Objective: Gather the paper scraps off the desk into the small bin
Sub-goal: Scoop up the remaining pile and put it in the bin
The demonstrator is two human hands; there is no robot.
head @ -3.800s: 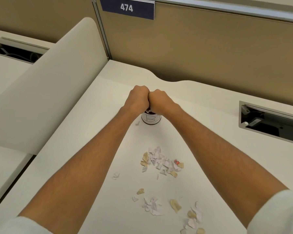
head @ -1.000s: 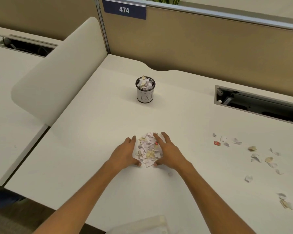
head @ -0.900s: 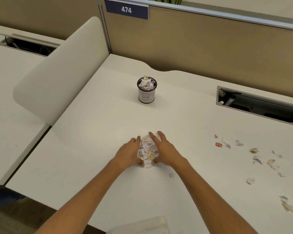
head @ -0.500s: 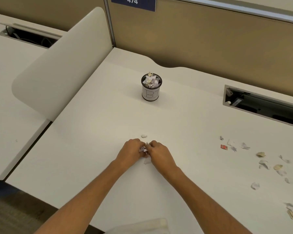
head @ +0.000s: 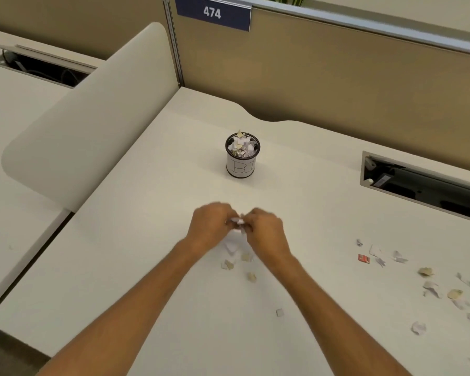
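fingers of our left hand [head: 210, 226] and right hand [head: 266, 230] are curled shut around a small wad of scraps [head: 238, 221], the two fists pressed together with white paper showing in the gap between them. both hands are blurred, and we cannot tell whether they rest on the desk [head: 147, 240] or hang just over it.

some bits are slipping out beneath the hands: a few loose pieces [head: 242, 260] lie on the desk just below our wrists, and one small piece [head: 280, 312] sits nearer to us. a wider scatter [head: 429, 283] lies well apart on the right. the bin [head: 242, 157] stands straight ahead, beyond our hands, already heaped to the rim.

to do this carry well, we judge we should cup the palms under the wad rather than pinch it from the sides, keep the heels of the hands touching, and go low and slow. at the bin we should open right over the mouth and press the heap down gently, since a full bin will likely shed paper over its edge.
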